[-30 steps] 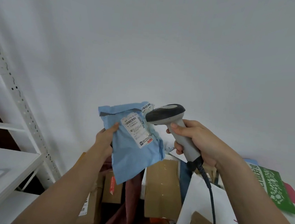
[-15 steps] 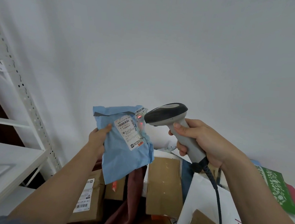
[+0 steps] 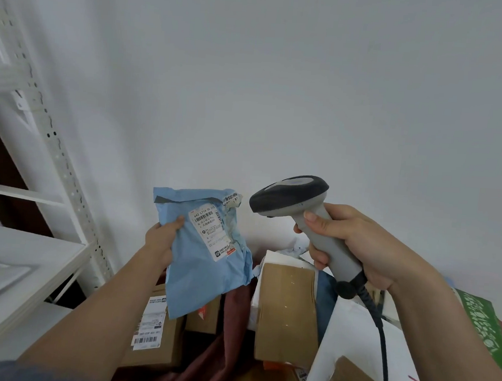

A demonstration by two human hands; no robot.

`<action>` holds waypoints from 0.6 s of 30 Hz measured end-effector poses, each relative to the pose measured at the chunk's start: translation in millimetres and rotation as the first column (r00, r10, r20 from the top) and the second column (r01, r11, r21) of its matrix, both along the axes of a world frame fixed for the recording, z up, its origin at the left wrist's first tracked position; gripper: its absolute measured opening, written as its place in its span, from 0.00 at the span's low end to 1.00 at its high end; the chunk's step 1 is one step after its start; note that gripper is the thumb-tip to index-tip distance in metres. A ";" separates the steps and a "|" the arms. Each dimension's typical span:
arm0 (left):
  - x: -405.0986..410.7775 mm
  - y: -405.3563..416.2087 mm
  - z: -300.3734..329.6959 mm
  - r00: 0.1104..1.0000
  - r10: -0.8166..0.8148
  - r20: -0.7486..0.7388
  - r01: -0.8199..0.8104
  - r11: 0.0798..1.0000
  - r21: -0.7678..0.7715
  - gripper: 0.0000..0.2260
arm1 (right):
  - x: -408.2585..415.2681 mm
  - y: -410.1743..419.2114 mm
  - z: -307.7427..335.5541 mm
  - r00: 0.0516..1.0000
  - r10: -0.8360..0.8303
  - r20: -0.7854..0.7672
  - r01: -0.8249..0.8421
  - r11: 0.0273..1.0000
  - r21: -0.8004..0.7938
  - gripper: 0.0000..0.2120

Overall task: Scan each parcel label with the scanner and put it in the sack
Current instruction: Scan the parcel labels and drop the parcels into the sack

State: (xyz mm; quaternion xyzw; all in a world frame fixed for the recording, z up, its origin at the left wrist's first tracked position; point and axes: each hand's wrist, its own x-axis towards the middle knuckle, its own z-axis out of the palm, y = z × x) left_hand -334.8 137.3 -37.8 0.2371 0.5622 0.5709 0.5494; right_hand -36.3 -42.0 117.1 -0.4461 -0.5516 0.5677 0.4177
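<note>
Left fingers: the left hand (image 3: pixel 161 240) is pinching the left edge of the blue parcel (image 3: pixel 205 253), thumb lying on its front beside the label (image 3: pixel 212 232); the remaining fingers are hidden behind the bag.
Right fingers: the right hand (image 3: pixel 356 243) is wrapping around the grip of the scanner (image 3: pixel 302 212), thumb lying along the handle; whether a finger is pressing the trigger cannot be told.
Parcel in hand: the soft blue mailer is hanging upright in the air above the pile, its white label facing the camera and partly peeling at the right edge.
Scanner: its dark head is pointing left toward the label, just beside the parcel and not touching it; no beam is showing on the label. Its black cable (image 3: pixel 381 345) is trailing down.
Progress, as judged: this parcel is sitting at the scanning step; whether the read is registering cannot be told, and bagging is not yet done.
Remaining: several cardboard boxes (image 3: pixel 287 310) and a white bag (image 3: pixel 348 345) are lying below, seemingly waiting; no sack is clearly identifiable.
Surface: the pile is hiding whatever is carrying it, so no bench is showing; a dark red cloth (image 3: pixel 215 362) is lying among the boxes.
Room: a plain pale wall (image 3: pixel 282 87) is filling the upper view; a white metal shelf rack (image 3: pixel 29 248) is standing at left; a green printed package (image 3: pixel 485 329) is lying at right.
</note>
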 end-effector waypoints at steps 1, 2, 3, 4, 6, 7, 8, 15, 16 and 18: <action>-3.5 0.3 -2.1 1.000 0.003 -0.003 -0.003 1.000 -0.009 0.13 | -1.2 0.8 -0.2 1.000 0.005 0.000 -0.005 1.000 0.000 0.21; -7.3 1.1 -4.3 1.000 0.006 -0.013 -0.006 1.000 -0.020 0.14 | -2.8 1.9 -0.8 1.000 0.005 -0.001 -0.005 1.000 0.002 0.21; -11.5 2.2 -6.4 0.999 0.016 -0.035 -0.017 0.999 -0.034 0.15 | -4.6 3.7 -1.6 1.000 -0.002 -0.007 0.002 1.000 0.003 0.21; -16.4 3.6 -9.0 0.997 0.037 -0.069 -0.040 0.998 -0.051 0.16 | -6.6 6.2 -2.8 1.000 -0.015 -0.019 0.015 1.000 0.000 0.21; -29.0 5.6 -16.4 0.984 0.084 -0.157 -0.100 0.990 -0.096 0.19 | -10.6 12.3 -6.2 0.998 -0.049 -0.045 0.049 0.999 -0.013 0.22; -36.8 5.8 -20.1 0.973 0.097 -0.211 -0.124 0.985 -0.118 0.19 | -12.2 15.6 -8.5 0.997 -0.066 -0.051 0.064 0.998 -0.025 0.23; -44.9 6.0 -24.4 0.960 0.094 -0.265 -0.134 0.981 -0.139 0.20 | -13.9 18.9 -11.1 0.995 -0.081 -0.055 0.079 0.996 -0.042 0.23; -79.2 8.1 -70.1 0.961 -0.079 -0.265 -0.021 0.935 -0.355 0.20 | -28.8 38.6 -33.6 0.994 -0.096 -0.055 0.089 0.988 -0.128 0.28; -78.1 8.2 -77.4 0.965 -0.096 -0.244 -0.001 0.929 -0.370 0.22 | -31.3 41.2 -36.8 0.993 -0.100 -0.059 0.091 0.987 -0.135 0.29; -73.1 6.8 -90.0 0.947 -0.094 -0.308 -0.039 0.917 -0.398 0.35 | -34.5 45.7 -42.4 0.992 -0.114 -0.063 0.103 0.983 -0.152 0.29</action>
